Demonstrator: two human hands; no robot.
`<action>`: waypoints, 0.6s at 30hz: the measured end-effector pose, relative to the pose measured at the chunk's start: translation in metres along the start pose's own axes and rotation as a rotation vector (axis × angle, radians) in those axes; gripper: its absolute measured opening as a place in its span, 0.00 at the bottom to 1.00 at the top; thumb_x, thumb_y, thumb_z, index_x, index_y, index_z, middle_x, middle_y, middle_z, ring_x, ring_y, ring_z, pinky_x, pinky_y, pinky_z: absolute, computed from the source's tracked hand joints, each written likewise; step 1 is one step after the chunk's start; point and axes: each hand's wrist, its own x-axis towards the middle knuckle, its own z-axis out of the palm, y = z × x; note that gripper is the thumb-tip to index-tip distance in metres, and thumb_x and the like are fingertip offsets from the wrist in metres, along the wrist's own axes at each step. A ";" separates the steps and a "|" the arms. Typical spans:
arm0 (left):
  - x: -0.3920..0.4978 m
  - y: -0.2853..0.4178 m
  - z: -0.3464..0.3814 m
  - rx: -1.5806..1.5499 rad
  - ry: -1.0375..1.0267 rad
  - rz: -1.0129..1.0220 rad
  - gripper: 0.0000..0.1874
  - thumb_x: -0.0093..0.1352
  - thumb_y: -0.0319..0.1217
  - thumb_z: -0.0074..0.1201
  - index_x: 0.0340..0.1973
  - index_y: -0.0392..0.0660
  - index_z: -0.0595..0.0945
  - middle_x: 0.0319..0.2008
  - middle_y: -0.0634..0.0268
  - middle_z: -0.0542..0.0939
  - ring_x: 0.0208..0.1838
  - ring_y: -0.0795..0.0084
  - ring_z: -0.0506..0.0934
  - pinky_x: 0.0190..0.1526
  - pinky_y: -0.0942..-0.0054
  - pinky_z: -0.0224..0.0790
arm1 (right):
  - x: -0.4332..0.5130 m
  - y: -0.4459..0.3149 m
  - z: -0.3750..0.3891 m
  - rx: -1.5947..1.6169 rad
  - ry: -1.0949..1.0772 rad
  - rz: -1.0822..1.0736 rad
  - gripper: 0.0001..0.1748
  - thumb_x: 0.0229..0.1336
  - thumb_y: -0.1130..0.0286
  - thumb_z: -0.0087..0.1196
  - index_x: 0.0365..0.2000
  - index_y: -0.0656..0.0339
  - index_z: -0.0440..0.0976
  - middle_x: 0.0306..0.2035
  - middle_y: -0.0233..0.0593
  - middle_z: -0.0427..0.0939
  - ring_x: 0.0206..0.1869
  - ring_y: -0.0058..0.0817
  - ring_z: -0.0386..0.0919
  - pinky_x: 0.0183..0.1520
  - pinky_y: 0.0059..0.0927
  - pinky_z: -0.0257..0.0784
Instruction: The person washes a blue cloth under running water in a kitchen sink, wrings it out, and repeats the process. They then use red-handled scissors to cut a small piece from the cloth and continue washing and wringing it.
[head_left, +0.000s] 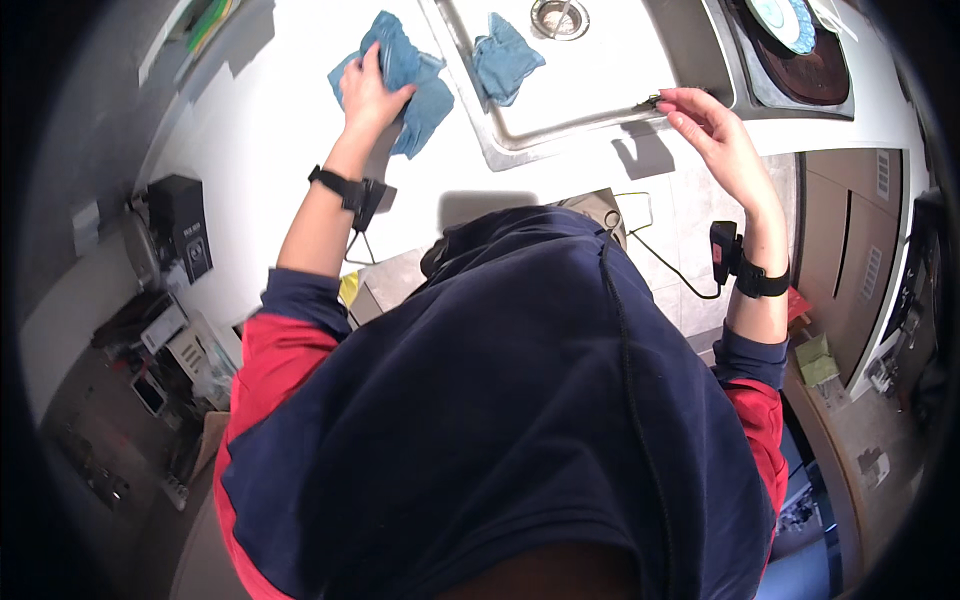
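Note:
My left hand (370, 96) rests on a crumpled blue cloth (427, 105) on the white counter, left of the sink. The thumb and fingers press into its folds, and part of the cloth bunches up above them. A second blue cloth (506, 60) lies folded inside the stainless steel sink (517, 154), near its left wall. My right hand (709, 131) hovers at the sink's near right edge, fingers bent. By its fingertips is a small dark thing (647, 102); I cannot tell what it is or whether the fingers hold it.
The drain strainer (561, 19) sits at the far side of the sink. A blue-patterned white plate (784, 22) and a dark brown board (814, 75) are at the right. A black box (180, 225) stands on the counter's left. Cabled devices are strapped to both wrists.

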 end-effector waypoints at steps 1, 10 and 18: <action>0.001 -0.002 -0.001 0.005 0.009 0.008 0.44 0.51 0.39 0.68 0.61 0.49 0.65 0.55 0.39 0.66 0.59 0.42 0.65 0.59 0.54 0.60 | 0.003 -0.001 -0.004 0.095 -0.034 0.069 0.17 0.63 0.68 0.50 0.51 0.63 0.71 0.45 0.35 0.77 0.47 0.20 0.74 0.52 0.22 0.68; 0.004 0.021 -0.020 -0.223 -0.202 -0.290 0.25 0.55 0.20 0.54 0.50 0.37 0.74 0.42 0.55 0.80 0.46 0.65 0.78 0.52 0.72 0.68 | -0.022 -0.082 -0.055 0.622 -1.013 -0.929 0.13 0.58 0.64 0.55 0.40 0.59 0.77 0.41 0.38 0.77 0.41 0.33 0.76 0.47 0.35 0.68; 0.008 0.079 -0.027 -0.581 -0.215 -0.301 0.22 0.57 0.21 0.53 0.49 0.36 0.75 0.38 0.58 0.80 0.41 0.70 0.79 0.46 0.74 0.70 | 0.003 -0.032 -0.108 0.645 -1.001 -0.739 0.08 0.58 0.70 0.52 0.33 0.60 0.79 0.31 0.36 0.78 0.37 0.30 0.77 0.49 0.35 0.68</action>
